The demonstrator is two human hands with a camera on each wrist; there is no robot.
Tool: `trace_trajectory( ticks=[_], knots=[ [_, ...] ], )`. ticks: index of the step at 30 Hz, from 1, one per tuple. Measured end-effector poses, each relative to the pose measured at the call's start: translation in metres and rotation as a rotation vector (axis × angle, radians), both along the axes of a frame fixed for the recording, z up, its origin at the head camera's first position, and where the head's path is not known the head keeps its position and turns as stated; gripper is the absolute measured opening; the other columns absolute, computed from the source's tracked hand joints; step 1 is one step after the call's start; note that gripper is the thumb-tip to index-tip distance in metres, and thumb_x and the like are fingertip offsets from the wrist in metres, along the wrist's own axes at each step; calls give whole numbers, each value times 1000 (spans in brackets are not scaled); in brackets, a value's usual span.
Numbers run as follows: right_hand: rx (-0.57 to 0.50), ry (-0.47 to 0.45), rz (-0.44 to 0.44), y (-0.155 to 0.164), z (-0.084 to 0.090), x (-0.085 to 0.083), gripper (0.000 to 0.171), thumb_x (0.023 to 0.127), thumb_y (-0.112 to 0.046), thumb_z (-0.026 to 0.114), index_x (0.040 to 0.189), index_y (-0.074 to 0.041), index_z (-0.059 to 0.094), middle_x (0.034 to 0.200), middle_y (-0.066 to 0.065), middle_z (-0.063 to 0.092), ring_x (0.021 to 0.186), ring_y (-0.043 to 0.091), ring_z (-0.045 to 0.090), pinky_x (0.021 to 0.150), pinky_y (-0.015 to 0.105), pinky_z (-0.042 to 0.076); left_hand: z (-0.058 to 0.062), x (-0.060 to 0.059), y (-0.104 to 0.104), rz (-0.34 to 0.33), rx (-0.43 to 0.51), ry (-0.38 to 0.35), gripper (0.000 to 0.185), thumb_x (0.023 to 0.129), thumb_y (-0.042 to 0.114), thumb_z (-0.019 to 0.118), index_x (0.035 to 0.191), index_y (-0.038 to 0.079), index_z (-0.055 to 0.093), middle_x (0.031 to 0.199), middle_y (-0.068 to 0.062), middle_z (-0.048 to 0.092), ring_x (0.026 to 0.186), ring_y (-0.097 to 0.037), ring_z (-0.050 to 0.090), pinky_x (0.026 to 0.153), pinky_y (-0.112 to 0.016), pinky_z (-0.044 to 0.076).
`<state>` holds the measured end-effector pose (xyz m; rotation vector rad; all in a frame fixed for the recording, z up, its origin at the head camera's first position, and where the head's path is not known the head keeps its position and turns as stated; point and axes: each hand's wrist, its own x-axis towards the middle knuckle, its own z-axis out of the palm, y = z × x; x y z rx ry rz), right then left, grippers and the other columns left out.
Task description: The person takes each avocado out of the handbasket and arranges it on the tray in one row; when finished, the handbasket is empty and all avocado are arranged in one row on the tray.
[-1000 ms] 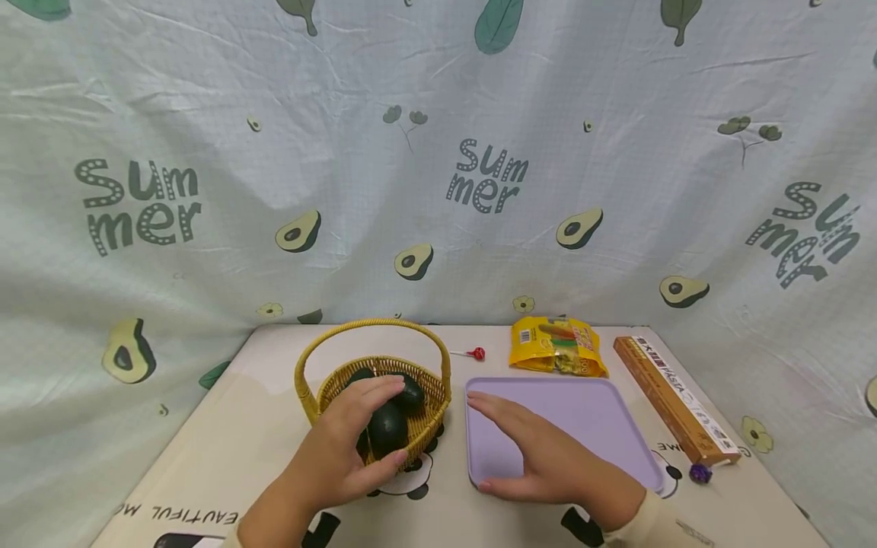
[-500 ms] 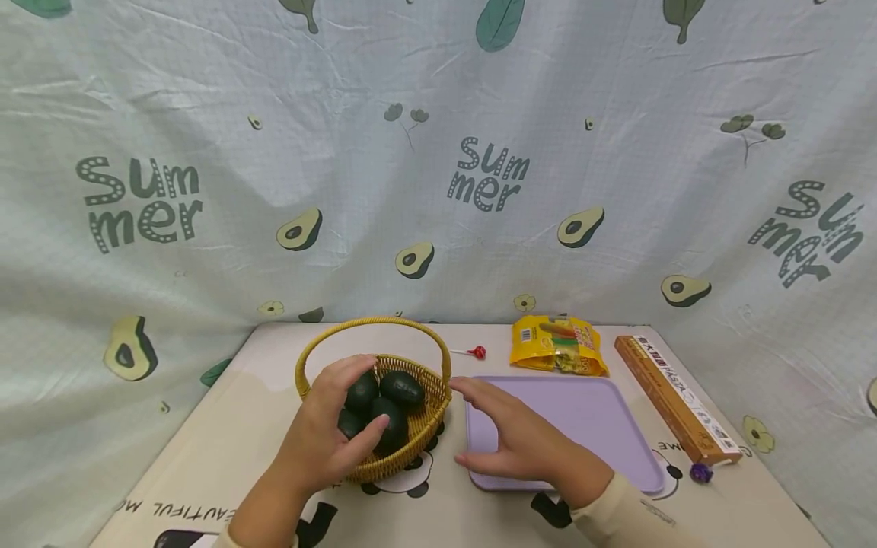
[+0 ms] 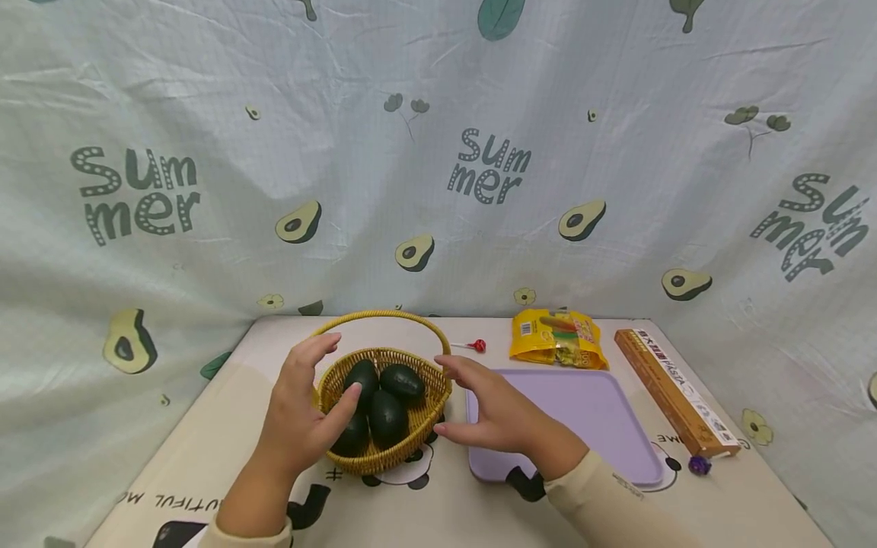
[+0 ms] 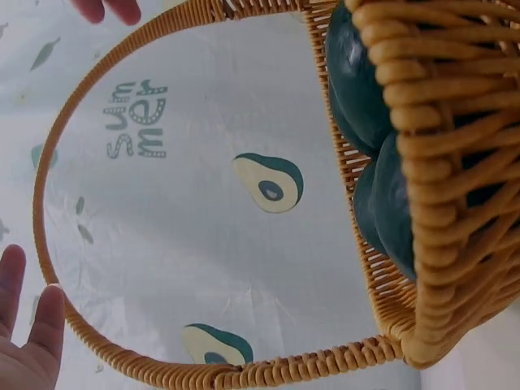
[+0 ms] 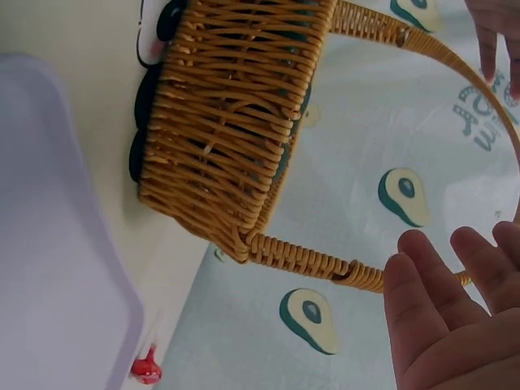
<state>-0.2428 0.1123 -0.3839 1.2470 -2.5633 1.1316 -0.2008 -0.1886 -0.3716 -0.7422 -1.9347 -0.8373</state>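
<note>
A wicker basket [image 3: 384,460] with a tall arched handle [image 4: 50,162] stands on the table, several dark green avocados [image 3: 388,418] lying in it. My left hand [image 3: 298,411] is at the basket's left side, thumb and fingers spread, nothing held. On the other side my right hand [image 3: 503,411] is beside the handle's right part, thumb and fingers apart. In the right wrist view, the right fingers [image 5: 414,301] overlap the handle; whether they touch it I cannot tell. In the left wrist view the left fingertips [image 4: 49,313] are close to the handle.
A lilac tray [image 3: 562,380] lies right of the basket. Behind it are a yellow snack bag [image 3: 558,339] and a red lollipop [image 3: 478,345]. A long brown pasta box [image 3: 674,392] and a purple lollipop [image 3: 700,465] lie farther right. A printed curtain [image 3: 438,152] hangs behind the table.
My left hand has moved left and up from over the avocados to the basket's left side. The right hand has moved left from over the tray towards the basket. The basket stays in place.
</note>
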Motion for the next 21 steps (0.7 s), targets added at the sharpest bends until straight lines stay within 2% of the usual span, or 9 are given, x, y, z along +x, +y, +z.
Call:
trace_trajectory(
  ticks=[6, 11, 17, 21],
  knots=[
    [-2, -61, -25, -9, 1, -3, 87, 87, -43, 81, 158, -24, 35, 160, -4, 42, 141, 23, 51, 117, 45, 43, 2, -2, -9, 18, 42, -4, 59, 91, 23, 67, 144, 0, 51, 137, -18, 57, 122, -24, 54, 111, -15, 37],
    [40, -98, -39, -15, 2, -7, 87, 89, -43, 80, 160, -27, 32, 161, -6, 39, 140, 17, 50, 117, 44, 43, 4, -5, -16, 51, 57, -15, 61, 85, 9, 70, 143, 0, 53, 136, -17, 57, 121, -23, 54, 108, -14, 38],
    [88, -79, -25, -23, 2, -14, 86, 91, -41, 78, 160, -20, 32, 164, -2, 36, 146, 15, 41, 121, 45, 38, 1, -6, -25, 118, 69, -104, 63, 85, -1, 73, 144, 4, 53, 138, -15, 56, 125, -22, 52, 110, -13, 36],
    [124, -89, -26, -30, 6, -19, 85, 91, -45, 77, 160, -22, 34, 167, -2, 31, 153, 17, 31, 124, 48, 32, -1, -7, -31, 161, 77, -147, 63, 86, -3, 74, 144, 6, 52, 139, -15, 56, 124, -24, 51, 110, -11, 35]
  ],
)
